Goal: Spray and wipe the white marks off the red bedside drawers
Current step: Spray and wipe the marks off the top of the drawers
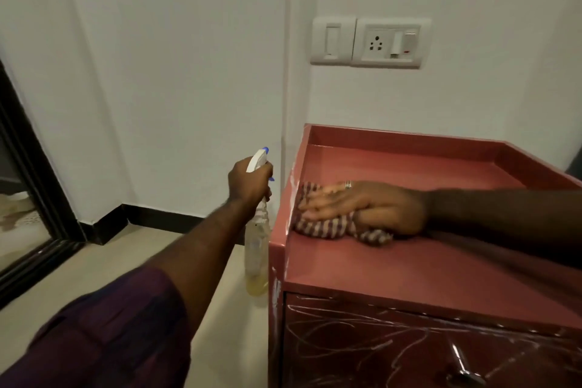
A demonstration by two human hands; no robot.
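Left hand (250, 181): fingers curled round the neck of the spray bottle (256, 249), holding it upright just beside the left side of the red bedside drawers (393, 268).
Right hand (362, 205): laid flat, fingers straight and close together, pressing the cloth (327, 227) onto the drawers' top near its left edge; the fingertips reach the raised left rim.
Hands: apart, one on each side of the left rim.
Ring (348, 184): on a finger of the right hand.
Spray bottle: clear, with pale yellowish liquid in its lower part, and a white head with a blue tip.
Cloth: brown and pale stripes, bunched, partly under the palm, and spilling out towards the front edge.
White marks (362, 334): thin scribbled lines across the drawer front and down the front left corner; a pale smear also on the left rim by the fingertips.
Handle (463, 376): shiny metal, low on the drawer front.
Sleeve (110, 334): dark purple, on the left arm.
Wall: white, with a switch (333, 40) and a socket plate (390, 42) above the back edge.
Floor (220, 309): pale, edged by black skirting (151, 217).
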